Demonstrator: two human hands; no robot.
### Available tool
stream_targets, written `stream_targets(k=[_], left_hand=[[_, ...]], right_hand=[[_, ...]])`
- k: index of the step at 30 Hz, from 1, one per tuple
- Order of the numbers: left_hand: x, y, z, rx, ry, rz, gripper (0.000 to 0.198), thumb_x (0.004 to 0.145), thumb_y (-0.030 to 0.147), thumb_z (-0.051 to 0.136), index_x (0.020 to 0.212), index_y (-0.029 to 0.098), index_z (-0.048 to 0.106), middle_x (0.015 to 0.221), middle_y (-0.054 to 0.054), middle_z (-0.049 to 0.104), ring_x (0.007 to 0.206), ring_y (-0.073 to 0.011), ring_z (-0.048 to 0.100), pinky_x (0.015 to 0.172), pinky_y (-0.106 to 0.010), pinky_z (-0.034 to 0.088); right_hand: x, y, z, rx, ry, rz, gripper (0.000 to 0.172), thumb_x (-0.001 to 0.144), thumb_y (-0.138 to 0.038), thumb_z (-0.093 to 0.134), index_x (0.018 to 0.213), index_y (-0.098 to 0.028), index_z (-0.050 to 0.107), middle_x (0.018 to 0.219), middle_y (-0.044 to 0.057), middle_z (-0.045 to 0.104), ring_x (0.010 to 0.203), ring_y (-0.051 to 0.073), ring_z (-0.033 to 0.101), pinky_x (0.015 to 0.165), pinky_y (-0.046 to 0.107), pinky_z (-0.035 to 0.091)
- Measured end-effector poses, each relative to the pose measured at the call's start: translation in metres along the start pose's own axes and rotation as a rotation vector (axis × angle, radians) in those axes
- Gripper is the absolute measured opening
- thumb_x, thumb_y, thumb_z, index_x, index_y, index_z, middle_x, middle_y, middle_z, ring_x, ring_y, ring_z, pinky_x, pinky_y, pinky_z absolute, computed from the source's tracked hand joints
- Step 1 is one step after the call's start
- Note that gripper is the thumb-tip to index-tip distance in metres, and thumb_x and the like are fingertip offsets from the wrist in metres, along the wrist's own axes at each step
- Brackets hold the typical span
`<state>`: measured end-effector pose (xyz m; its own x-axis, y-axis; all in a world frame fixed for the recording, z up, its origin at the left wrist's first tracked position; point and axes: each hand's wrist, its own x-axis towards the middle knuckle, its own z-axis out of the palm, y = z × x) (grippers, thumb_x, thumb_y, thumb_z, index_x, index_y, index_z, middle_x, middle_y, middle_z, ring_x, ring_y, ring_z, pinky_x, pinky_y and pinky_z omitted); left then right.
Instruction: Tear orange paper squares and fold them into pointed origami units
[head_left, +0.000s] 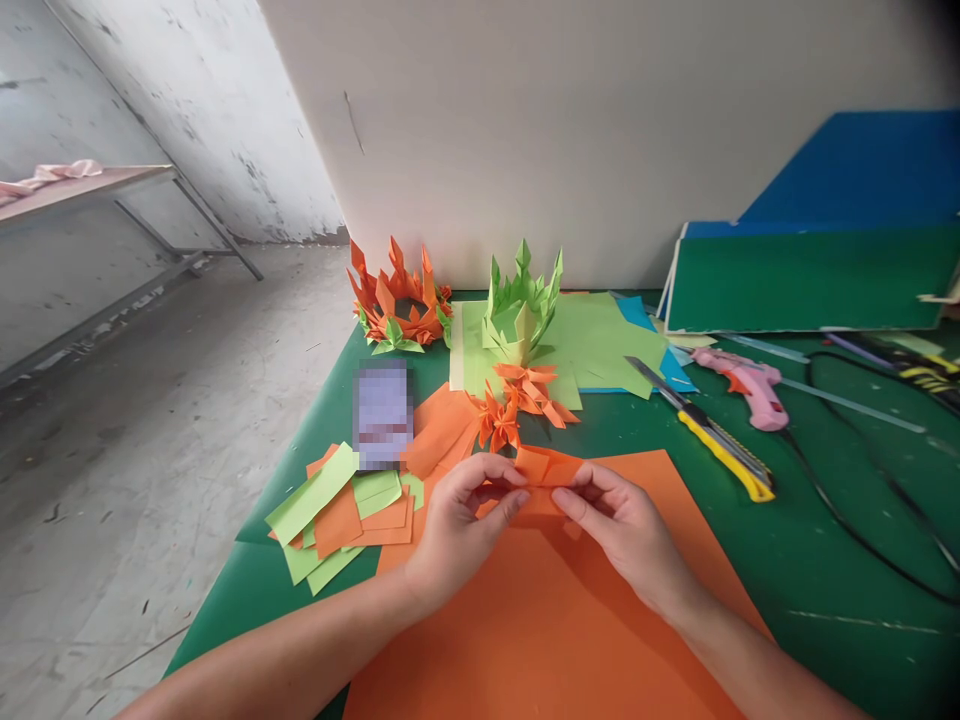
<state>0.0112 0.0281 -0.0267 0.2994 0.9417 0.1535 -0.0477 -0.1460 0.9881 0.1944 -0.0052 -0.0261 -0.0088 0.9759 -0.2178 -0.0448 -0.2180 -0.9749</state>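
Observation:
Between my two hands is a small piece of folded orange paper (551,466), held just above a large orange sheet (517,620). My left hand (476,510) pinches its left end with thumb and fingers. At the right end, my right hand (619,525) pinches it the same way. Folded orange paper flowers (501,415) lie just beyond the piece. Behind them stands a green folded-paper crown (523,310), and to its left an orange paper crown (397,300) with green parts around its base.
Loose green and orange paper strips (337,525) lie at the left, by a blurred-out rectangular object (383,412). A yellow utility knife (724,450) with its blade out and a pink glue gun (750,385) with a black cord lie right. Green sheets (600,345) and boards (810,280) are behind.

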Motion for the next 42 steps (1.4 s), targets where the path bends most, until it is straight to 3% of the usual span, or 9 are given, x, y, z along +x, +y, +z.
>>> stream_targets(k=[8,15,32,35,37,39,42], left_hand=[[0.000,0.001,0.002,-0.191,0.006,-0.067,0.024,0.086,0.014,0.066,0.085,0.022,0.044,0.088,0.003,0.055,0.081,-0.0088,0.054,0.073,-0.021,0.048],[-0.002,0.001,0.004,-0.186,-0.084,-0.192,0.022,0.088,0.019,0.064,0.100,0.024,0.046,0.094,0.001,0.052,0.081,-0.0090,0.054,0.069,-0.020,0.047],[0.001,0.013,0.004,-0.234,-0.155,-0.267,0.022,0.084,0.029,0.069,0.089,0.020,0.050,0.084,0.001,0.050,0.073,-0.0104,0.049,0.065,-0.022,0.046],[0.001,0.013,0.004,-0.276,-0.134,-0.254,0.024,0.084,0.029,0.070,0.087,0.020,0.048,0.083,0.002,0.049,0.071,-0.0088,0.049,0.065,-0.020,0.046],[0.001,0.014,0.003,-0.291,-0.110,-0.246,0.024,0.084,0.029,0.070,0.088,0.020,0.048,0.084,0.002,0.048,0.070,-0.0080,0.050,0.062,-0.019,0.045],[0.000,0.014,0.002,-0.270,-0.104,-0.229,0.023,0.084,0.027,0.070,0.089,0.020,0.048,0.085,0.001,0.050,0.071,-0.0082,0.052,0.062,-0.019,0.046],[-0.003,0.014,0.003,-0.249,-0.162,-0.219,0.022,0.084,0.025,0.069,0.090,0.020,0.048,0.087,0.000,0.055,0.073,-0.0097,0.057,0.064,-0.021,0.051]], right_hand=[[-0.002,0.001,-0.001,-0.029,0.002,-0.002,0.031,0.083,-0.047,0.068,0.073,-0.020,0.056,0.067,-0.003,0.051,0.062,0.011,0.046,0.055,0.023,0.039],[-0.004,-0.003,0.002,-0.038,-0.032,-0.034,0.028,0.085,-0.043,0.068,0.073,-0.020,0.056,0.066,-0.004,0.050,0.058,0.009,0.044,0.054,0.021,0.038],[-0.006,-0.003,0.005,-0.074,-0.068,-0.103,0.025,0.086,-0.043,0.066,0.079,-0.021,0.059,0.078,0.000,0.061,0.071,0.015,0.057,0.065,0.027,0.047],[-0.007,0.000,0.005,-0.032,-0.072,-0.102,0.021,0.087,-0.042,0.066,0.090,-0.023,0.058,0.084,-0.001,0.061,0.079,0.015,0.059,0.071,0.026,0.048],[-0.008,0.001,0.006,0.002,-0.094,-0.095,0.028,0.086,-0.041,0.069,0.104,-0.027,0.053,0.086,-0.002,0.061,0.080,0.014,0.059,0.073,0.026,0.049],[-0.010,0.001,0.006,0.009,-0.154,-0.054,0.037,0.086,-0.040,0.068,0.113,-0.029,0.046,0.085,-0.003,0.062,0.076,0.013,0.058,0.070,0.026,0.048],[-0.013,-0.002,0.008,0.001,-0.247,0.000,0.035,0.091,-0.040,0.063,0.115,-0.029,0.041,0.083,-0.003,0.064,0.074,0.014,0.060,0.070,0.027,0.048]])
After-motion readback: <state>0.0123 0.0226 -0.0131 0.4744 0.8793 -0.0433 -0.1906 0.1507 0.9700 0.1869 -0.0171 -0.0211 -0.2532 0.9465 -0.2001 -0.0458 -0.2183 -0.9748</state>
